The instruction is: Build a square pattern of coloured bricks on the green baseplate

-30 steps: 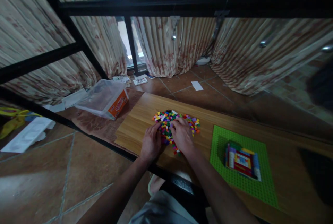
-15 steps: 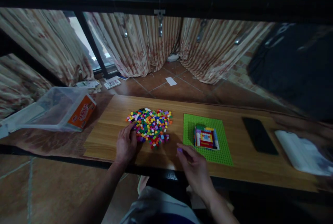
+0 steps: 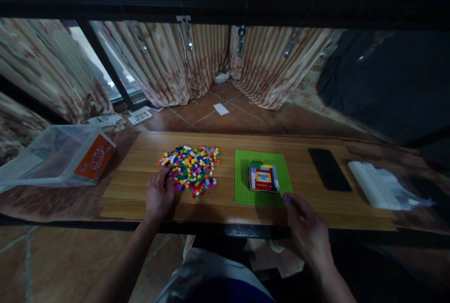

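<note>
My left hand [image 3: 159, 195] rests at the left edge of a heap of small coloured toy bricks [image 3: 193, 169]. Its fingers are bent together, and what they hold, if anything, is hidden. Between the thumb and forefinger of my right hand [image 3: 309, 228] is a small purple brick [image 3: 288, 198]. That hand is just off the front right corner of a green studded baseplate [image 3: 242, 195]. On the baseplate stands a low, square build of bricks [image 3: 263, 178] in red, yellow, white, blue and green.
A clear plastic box [image 3: 52, 153] with an orange label lies at the left. To the right of the baseplate are a black phone [image 3: 329, 169] and a white packet [image 3: 372, 185]. A dark metal bar [image 3: 211, 8] crosses above the far side of the wooden board [image 3: 133, 171].
My right hand has moved right with the purple brick, from the baseplate's left side to its front right corner. My left hand stays by the heap. The view has turned slightly right.
</note>
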The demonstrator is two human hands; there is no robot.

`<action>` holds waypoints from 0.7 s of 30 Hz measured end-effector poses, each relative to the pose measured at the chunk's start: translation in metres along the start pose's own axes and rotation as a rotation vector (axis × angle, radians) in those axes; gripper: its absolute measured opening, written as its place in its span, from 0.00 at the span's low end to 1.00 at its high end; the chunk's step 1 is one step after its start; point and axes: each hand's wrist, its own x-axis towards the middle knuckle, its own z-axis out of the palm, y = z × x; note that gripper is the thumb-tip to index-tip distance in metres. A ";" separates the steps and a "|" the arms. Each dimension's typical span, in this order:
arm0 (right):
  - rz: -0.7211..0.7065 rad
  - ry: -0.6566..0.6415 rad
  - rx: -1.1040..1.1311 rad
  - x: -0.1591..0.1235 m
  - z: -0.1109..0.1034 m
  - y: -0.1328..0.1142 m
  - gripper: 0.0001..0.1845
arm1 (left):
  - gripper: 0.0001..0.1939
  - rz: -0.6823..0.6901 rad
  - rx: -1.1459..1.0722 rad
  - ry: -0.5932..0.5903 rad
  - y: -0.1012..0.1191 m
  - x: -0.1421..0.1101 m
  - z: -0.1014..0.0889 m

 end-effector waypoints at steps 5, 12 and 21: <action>-0.256 0.072 0.061 0.030 0.018 -0.015 0.18 | 0.18 -0.003 0.017 0.001 0.000 0.000 0.000; -0.246 0.026 0.037 0.048 0.034 0.006 0.19 | 0.18 0.006 0.009 -0.001 0.000 0.002 0.000; -0.117 -0.045 0.231 0.056 0.035 0.011 0.19 | 0.18 0.005 0.022 0.004 0.000 0.001 0.001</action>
